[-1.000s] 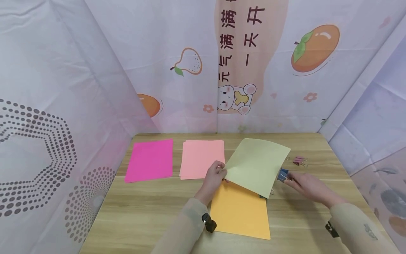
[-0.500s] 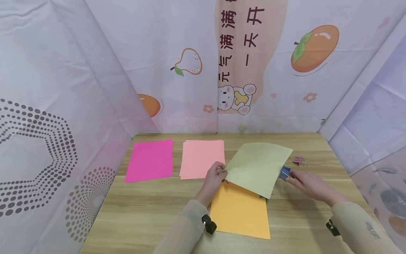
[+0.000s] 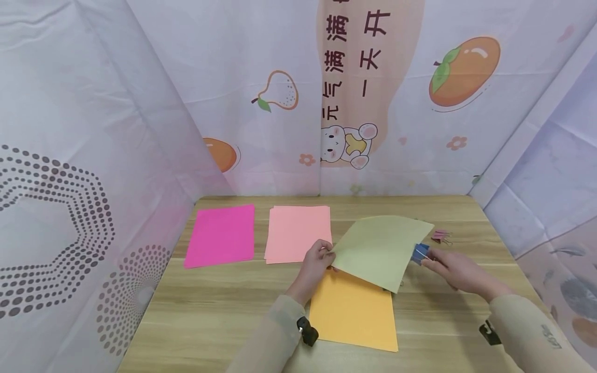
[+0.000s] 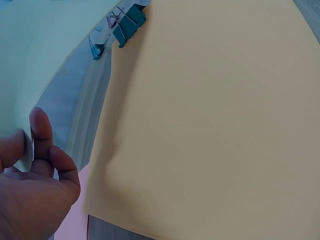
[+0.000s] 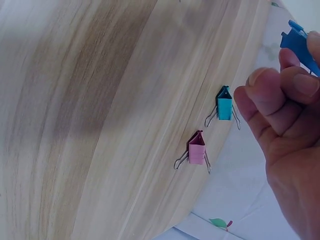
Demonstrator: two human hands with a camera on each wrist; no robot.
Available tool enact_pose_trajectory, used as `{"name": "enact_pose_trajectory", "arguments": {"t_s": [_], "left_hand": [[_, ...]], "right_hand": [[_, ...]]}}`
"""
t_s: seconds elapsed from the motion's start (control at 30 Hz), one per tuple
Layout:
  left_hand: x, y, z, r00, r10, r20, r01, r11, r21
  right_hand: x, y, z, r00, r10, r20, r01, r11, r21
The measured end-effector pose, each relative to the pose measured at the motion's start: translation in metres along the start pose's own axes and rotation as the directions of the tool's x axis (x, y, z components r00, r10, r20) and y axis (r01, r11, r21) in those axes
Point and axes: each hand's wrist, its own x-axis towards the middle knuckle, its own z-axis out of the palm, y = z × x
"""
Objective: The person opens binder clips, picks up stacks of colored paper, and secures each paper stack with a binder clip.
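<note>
My left hand (image 3: 318, 264) pinches the near left corner of a pale yellow sheet of paper (image 3: 380, 251), which is raised and bent above the table. In the left wrist view the thumb and fingers (image 4: 42, 125) hold the sheet's edge. My right hand (image 3: 459, 269) grips a blue binder clip (image 3: 421, 253) beside the yellow sheet's right edge; whether clip and paper touch I cannot tell. Below lies orange paper (image 3: 354, 311), partly covered by the yellow sheet. A teal binder clip (image 4: 129, 25) sits at the orange paper's edge in the left wrist view.
A pink binder clip (image 5: 196, 152) and a teal one (image 5: 224, 107) stand on the wooden table (image 3: 224, 311) at the right. Magenta paper (image 3: 220, 235) and salmon-pink paper (image 3: 296, 233) lie at the left. A printed curtain (image 3: 252, 155) closes off the back.
The yellow sheet's far edge has sunk and its right corner has shifted to the right. The blue binder clip has moved slightly right and away in my right hand. My left hand stays nearly still.
</note>
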Motion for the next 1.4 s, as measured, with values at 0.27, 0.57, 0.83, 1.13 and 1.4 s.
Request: {"name": "enact_pose_trajectory", "arguments": {"t_s": [0.27, 0.57, 0.83, 1.13, 1.4], "left_hand": [[-0.001, 0.001, 0.001, 1.0, 0.009, -0.007, -0.009, 1.0, 0.029], [-0.003, 0.0, 0.001, 1.0, -0.003, 0.01, 0.003, 1.0, 0.015], [-0.004, 0.0, 0.002, 1.0, 0.02, 0.014, -0.02, 1.0, 0.017], [-0.004, -0.002, 0.001, 1.0, 0.008, 0.013, -0.009, 1.0, 0.02], [-0.004, 0.0, 0.003, 1.0, -0.008, 0.011, 0.008, 1.0, -0.008]], "right_hand": [[0.002, -0.006, -0.002, 0.998, 0.034, 0.059, -0.039, 0.996, 0.079], [0.003, -0.009, -0.001, 0.997, 0.031, 0.07, -0.037, 0.995, 0.09], [0.004, -0.01, 0.0, 0.997, 0.026, 0.079, -0.035, 0.993, 0.111], [0.004, -0.01, 0.0, 0.994, 0.042, 0.106, -0.062, 0.979, 0.195], [0.007, -0.006, 0.002, 0.993, 0.073, 0.091, -0.091, 0.971, 0.22]]}}
